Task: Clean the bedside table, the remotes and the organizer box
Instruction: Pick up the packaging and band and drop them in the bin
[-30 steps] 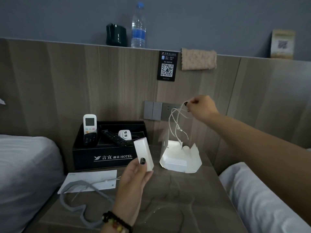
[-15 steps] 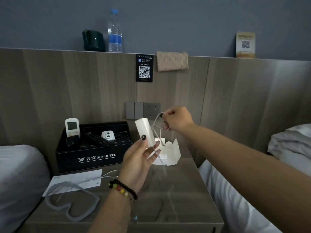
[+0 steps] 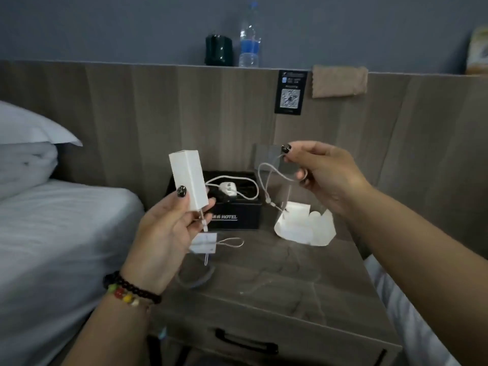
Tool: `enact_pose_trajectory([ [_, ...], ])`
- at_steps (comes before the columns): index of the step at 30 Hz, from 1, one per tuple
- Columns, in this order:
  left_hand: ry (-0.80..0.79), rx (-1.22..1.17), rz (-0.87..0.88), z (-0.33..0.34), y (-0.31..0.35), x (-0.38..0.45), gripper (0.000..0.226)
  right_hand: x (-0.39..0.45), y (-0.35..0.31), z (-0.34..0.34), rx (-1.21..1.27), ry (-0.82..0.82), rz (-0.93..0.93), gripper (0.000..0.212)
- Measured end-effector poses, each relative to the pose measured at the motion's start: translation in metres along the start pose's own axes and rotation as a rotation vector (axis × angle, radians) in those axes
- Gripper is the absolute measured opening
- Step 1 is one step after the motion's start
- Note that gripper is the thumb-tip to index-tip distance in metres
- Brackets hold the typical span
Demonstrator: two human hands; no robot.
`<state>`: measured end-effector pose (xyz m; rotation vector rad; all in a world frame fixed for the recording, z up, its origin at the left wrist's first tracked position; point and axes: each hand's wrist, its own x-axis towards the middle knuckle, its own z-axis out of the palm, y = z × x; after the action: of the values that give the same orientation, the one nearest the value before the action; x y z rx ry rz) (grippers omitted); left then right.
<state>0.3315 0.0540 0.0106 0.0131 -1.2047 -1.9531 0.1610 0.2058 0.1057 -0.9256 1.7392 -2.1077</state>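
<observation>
Since a moment ago your right hand (image 3: 324,175) has drawn the pinched thin cable (image 3: 269,178) clear of the white box (image 3: 188,179) gripped in your left hand (image 3: 169,228), seemingly decluttering above the bedside table (image 3: 277,273); organizer box (image 3: 235,207) sits behind, uncleaned.

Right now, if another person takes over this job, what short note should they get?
Left hand holds a small white box. Right hand pinches a thin white cable above the open white carton. The black organizer box stands at the back of the bedside table, a white adapter inside; remotes not visible. A brown cloth hangs on the headboard. Wiping seems not begun: put away box and cable, then wipe everything.
</observation>
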Motion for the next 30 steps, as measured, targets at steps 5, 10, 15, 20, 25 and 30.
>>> enact_pose_trajectory([
  [5,0.209,0.178,0.001,-0.07,0.007,-0.07,0.046,-0.048,0.038,0.077,0.093,-0.152,0.082,0.01],
  [10,0.331,0.438,-0.038,-0.131,0.019,-0.152,0.026,-0.106,0.109,0.152,0.348,-0.198,0.305,0.018],
  [15,0.519,0.671,-0.18,-0.198,0.009,-0.243,0.03,-0.166,0.189,0.192,0.306,-0.213,0.454,0.016],
  [20,0.601,0.911,-0.409,-0.25,-0.014,-0.321,0.012,-0.204,0.24,0.206,0.021,-0.362,0.407,0.019],
  [25,0.406,1.376,-0.747,-0.284,-0.028,-0.377,0.015,-0.224,0.256,0.206,-0.178,-0.566,0.313,0.022],
  [30,0.261,1.549,-1.049,-0.307,-0.043,-0.39,0.039,-0.245,0.261,0.215,-0.252,-0.768,0.301,0.016],
])
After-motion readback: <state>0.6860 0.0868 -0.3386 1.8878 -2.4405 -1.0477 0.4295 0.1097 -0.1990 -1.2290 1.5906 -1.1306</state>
